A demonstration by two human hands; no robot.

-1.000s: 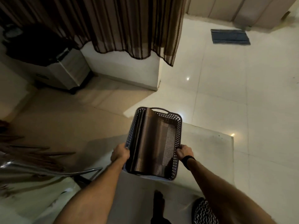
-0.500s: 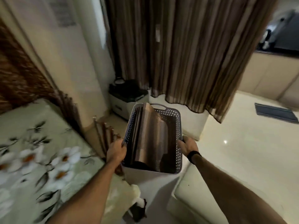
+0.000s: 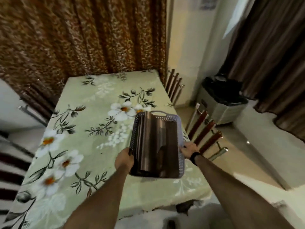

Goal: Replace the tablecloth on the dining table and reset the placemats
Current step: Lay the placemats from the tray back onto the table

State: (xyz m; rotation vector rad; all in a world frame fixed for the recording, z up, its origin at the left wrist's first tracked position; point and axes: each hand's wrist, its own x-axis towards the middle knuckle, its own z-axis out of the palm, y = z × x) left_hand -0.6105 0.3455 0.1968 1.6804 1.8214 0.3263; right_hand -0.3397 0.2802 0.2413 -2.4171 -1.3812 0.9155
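A grey perforated plastic basket [image 3: 180, 141] is carried above the right side of the dining table. Brown placemats [image 3: 155, 142] stand curled on edge inside it. My left hand [image 3: 123, 160] grips the basket's left rim. My right hand [image 3: 189, 150], with a black band on the wrist, grips the right rim. A pale green tablecloth [image 3: 92, 126] with white flowers and dark leaves covers the whole tabletop.
Wooden-backed chairs stand along the table's right side [image 3: 207, 134] and at the far right corner [image 3: 174, 86]; more chairs [image 3: 31, 103] line the left. Patterned brown curtains [image 3: 82, 35] hang behind the table. A black-topped appliance [image 3: 226, 100] sits on the floor at the right.
The view has swung left from the floor and curtain to the table. The basket, still gripped by both hands, has come over the table's right side.
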